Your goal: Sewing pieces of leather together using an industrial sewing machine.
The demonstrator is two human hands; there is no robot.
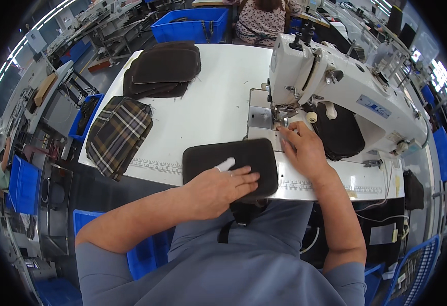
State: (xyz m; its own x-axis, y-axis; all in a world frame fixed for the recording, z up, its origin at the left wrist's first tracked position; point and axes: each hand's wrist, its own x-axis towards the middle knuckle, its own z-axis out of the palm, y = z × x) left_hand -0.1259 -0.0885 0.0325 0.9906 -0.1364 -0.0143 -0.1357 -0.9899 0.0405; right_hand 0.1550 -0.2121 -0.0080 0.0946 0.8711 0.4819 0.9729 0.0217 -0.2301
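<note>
A dark brown rounded-corner fabric panel [203,160] lies at the table's near edge. My left hand [218,191] rests flat on it, fingers stretched out, with a white cover on one finger. Up by the needle and presser foot [283,113] of the white sewing machine [335,76], my right hand [305,148] has its thumb and forefinger drawn together. Whatever is between those fingertips is too small to make out. Beneath the machine arm, to the right of that hand, sits a stack of dark rounded pieces [341,133].
Dark fabric panels [164,66] are piled at the table's far left, with plaid pieces [121,133] nearer me. A ruler strip [157,166] runs along the front edge. Beyond the table stand a blue bin [190,30] and a seated person [261,23]. More blue bins [24,186] are at the left.
</note>
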